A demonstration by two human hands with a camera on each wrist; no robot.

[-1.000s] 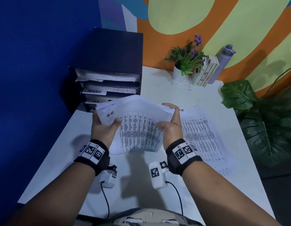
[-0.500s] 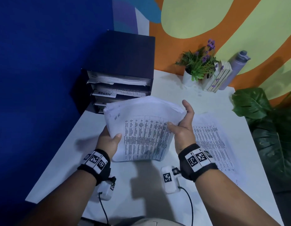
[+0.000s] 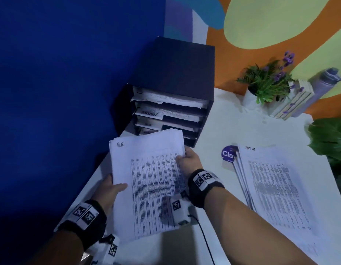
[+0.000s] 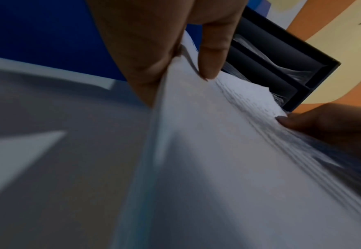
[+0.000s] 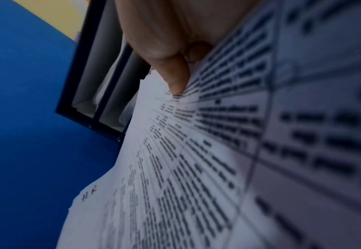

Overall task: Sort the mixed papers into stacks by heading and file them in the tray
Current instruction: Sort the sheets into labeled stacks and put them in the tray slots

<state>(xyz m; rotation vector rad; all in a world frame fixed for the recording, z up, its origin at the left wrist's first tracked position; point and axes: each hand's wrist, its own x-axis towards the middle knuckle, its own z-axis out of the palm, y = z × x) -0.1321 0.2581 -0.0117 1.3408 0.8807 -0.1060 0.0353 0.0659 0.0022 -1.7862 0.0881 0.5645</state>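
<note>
I hold a stack of printed sheets headed "HR" between both hands, just in front of the dark multi-shelf tray. My left hand grips its left edge, thumb on top. My right hand grips the right edge near the far corner. The stack's far edge sits at the tray's lower shelves. In the left wrist view my thumb presses on the stack. In the right wrist view my thumb lies on the printed top sheet, the tray behind it.
The tray's upper shelves hold papers, one labelled ADMIN. A second stack of printed sheets lies on the white table to the right, over a purple round sticker. A potted plant, books and a bottle stand at the back.
The stack has gone from bowed and upright in my hands to flat, and has moved forward and left up to the tray's lower shelves. My view has swung left.
</note>
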